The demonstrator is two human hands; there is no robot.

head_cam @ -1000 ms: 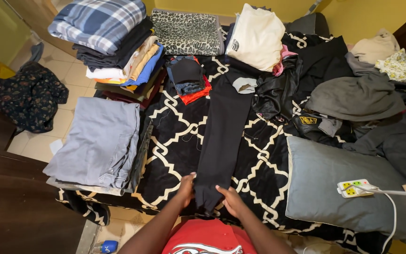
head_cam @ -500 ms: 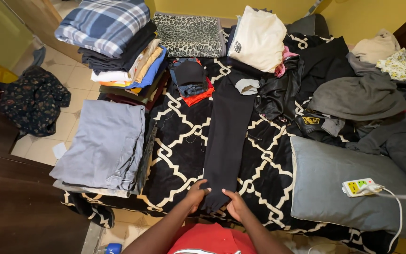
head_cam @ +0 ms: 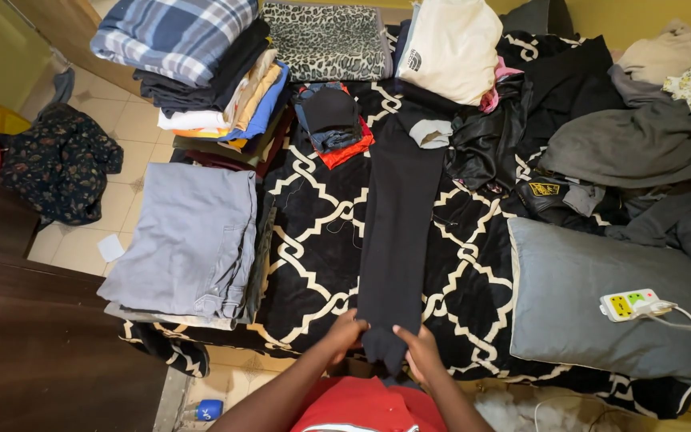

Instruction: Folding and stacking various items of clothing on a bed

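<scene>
Two hands, left hand and right hand, apparently pinch one black trouser hem.

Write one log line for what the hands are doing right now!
left hand: grips hem of black trousers | right hand: grips same hem | trousers: flat along patterned blanket | folded grey pile: left of trousers

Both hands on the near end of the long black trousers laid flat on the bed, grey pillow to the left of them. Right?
Not quite. The head view shows the left hand and right hand on the near end of the long black trousers, laid flat on the black-and-white patterned bedspread, but the grey pillow lies to their right, not their left.
</scene>
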